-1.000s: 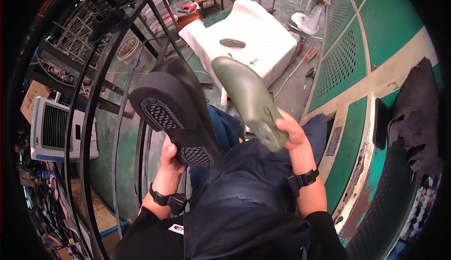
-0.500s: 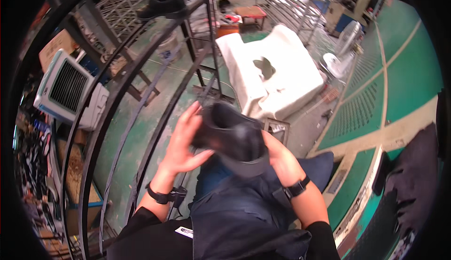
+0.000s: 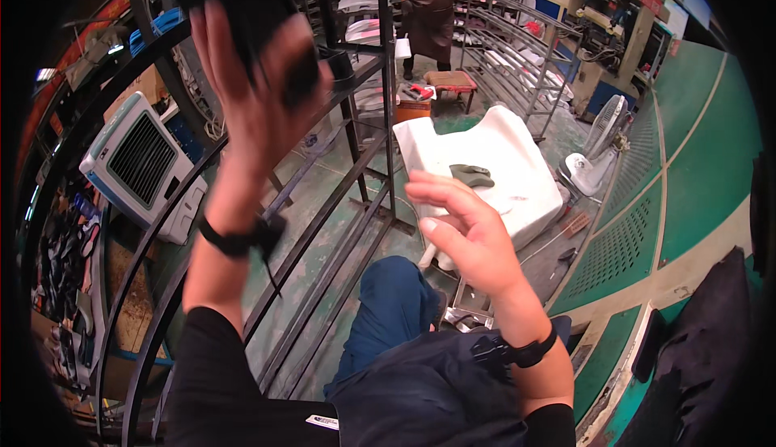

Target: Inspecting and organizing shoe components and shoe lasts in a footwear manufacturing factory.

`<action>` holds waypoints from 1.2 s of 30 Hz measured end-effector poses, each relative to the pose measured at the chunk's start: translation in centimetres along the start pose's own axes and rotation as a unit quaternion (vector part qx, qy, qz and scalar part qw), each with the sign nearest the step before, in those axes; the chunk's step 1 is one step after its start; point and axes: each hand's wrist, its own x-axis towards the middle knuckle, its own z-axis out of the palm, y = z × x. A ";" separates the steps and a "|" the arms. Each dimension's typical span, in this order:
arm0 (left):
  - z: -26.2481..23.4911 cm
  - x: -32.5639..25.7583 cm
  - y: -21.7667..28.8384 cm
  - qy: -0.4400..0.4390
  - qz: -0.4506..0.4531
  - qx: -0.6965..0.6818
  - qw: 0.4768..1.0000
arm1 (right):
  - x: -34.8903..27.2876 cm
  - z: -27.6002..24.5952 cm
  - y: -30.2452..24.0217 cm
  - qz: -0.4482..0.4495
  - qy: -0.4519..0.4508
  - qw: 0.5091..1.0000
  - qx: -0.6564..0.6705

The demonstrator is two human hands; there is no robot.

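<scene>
My left hand (image 3: 250, 115) is raised at the upper left, its fingers wrapped against a black shoe (image 3: 250, 14) that is smeared by motion and partly cut off by the upper edge. The shoe is level with the upper bars of a dark metal rack (image 3: 365, 71); whether it touches them I cannot tell. Behind the hand, part of a black object (image 3: 341, 65), perhaps another shoe, shows on the rack. My right hand (image 3: 469, 229) hovers mid-picture with fingers apart and nothing in it, in front of a white-covered stand (image 3: 517, 152) bearing a dark green piece (image 3: 473, 175).
An air cooler (image 3: 145, 160) stands to the left beyond the rack bars. Green panelling (image 3: 622, 245) runs along the right, with a white fan (image 3: 594, 152) near it. At the back, a person in an apron (image 3: 428, 10) stands by metal racks (image 3: 517, 59) and a small stool (image 3: 453, 82).
The black shoe has gone from between both hands up and left to the rack in my left hand. My right hand has let go of it. A person now shows at the back.
</scene>
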 end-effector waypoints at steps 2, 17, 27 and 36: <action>3.4 3.2 -4.9 -0.025 -0.007 0.045 0.999 | -1.0 -2.2 0.5 0.033 -0.004 0.998 -0.050; 10.8 1.1 -3.2 -0.237 -0.060 0.018 0.969 | -16.1 -15.5 -11.6 0.241 -0.014 0.933 -0.266; -0.5 -23.3 16.2 -0.654 -0.259 -0.515 0.490 | -45.9 -32.7 -24.5 0.254 0.542 0.776 -0.198; -4.5 -23.2 27.0 -0.634 -0.211 -0.453 0.590 | -74.2 -37.3 -27.3 0.252 0.855 0.207 -0.403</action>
